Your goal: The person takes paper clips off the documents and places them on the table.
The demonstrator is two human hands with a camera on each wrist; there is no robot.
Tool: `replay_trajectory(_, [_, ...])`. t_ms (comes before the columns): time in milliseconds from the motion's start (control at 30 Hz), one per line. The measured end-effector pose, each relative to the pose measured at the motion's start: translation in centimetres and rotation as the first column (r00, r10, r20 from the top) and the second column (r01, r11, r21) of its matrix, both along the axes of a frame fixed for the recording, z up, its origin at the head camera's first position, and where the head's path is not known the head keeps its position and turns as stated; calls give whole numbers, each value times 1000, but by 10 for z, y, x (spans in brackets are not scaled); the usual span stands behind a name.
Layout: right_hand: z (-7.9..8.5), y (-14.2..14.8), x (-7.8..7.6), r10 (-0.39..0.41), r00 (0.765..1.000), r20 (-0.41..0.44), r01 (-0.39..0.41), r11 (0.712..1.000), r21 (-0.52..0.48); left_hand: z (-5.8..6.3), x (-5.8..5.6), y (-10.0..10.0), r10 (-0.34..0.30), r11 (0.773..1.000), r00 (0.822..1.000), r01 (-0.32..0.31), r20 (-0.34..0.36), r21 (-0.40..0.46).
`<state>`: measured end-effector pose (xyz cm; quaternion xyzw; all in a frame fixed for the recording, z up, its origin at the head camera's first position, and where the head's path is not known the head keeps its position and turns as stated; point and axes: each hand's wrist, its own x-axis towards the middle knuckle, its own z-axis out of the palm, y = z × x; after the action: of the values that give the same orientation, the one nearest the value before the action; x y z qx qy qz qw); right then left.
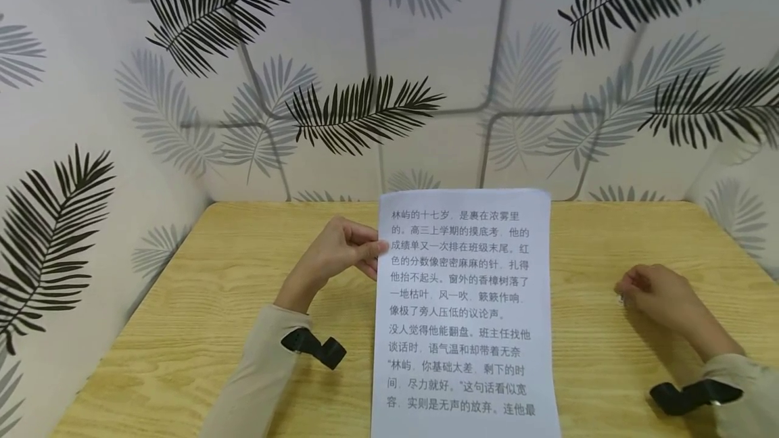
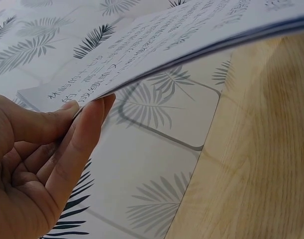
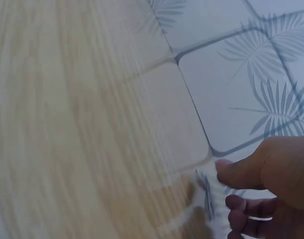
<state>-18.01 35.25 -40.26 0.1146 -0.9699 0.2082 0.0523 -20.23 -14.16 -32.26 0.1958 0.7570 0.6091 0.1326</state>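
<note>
A small stack of printed paper sheets (image 1: 464,357) stands raised in front of me, its top page covered in dark Chinese text. My left hand (image 1: 341,252) pinches the stack's left edge near the top between thumb and fingers. In the left wrist view, the sheets (image 2: 156,55) show layered edges running away from the thumb. Low over the table at the right, my right hand (image 1: 660,296) has curled fingers. At its fingertips is a small shiny metal piece (image 1: 621,299). The right wrist view shows this metal piece (image 3: 205,194) blurred beside the thumb; its exact kind is unclear.
Under both hands lies a light wood-grain table (image 1: 201,303). Its far edge meets a pale wall (image 1: 426,147) with a printed leaf pattern. A black strap mount sits on the left wrist (image 1: 313,347), another on the right wrist (image 1: 694,396).
</note>
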Motion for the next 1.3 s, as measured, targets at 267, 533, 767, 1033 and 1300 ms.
replay_trajectory(267, [24,-57,11,83,995,-54,-96,932,-349,-1,1,-1,8,1000,1000,-8,0,-7])
replay_trajectory(533, [46,-118,40,436,895,93,-261,680,-685,3,0,0,6,1000,1000,-6,-22,10])
replay_trajectory(767, [44,-126,51,379,879,290,-116,759,-641,3,0,-2,20,1000,999,-20,-27,2])
replay_trajectory(1033, [37,-122,54,418,844,336,-86,724,-685,2,0,-2,27,1000,999,-27,-29,4])
replay_trajectory(1300, [37,-124,54,369,890,269,-71,694,-717,-1,-2,-1,98,993,995,-99,23,71])
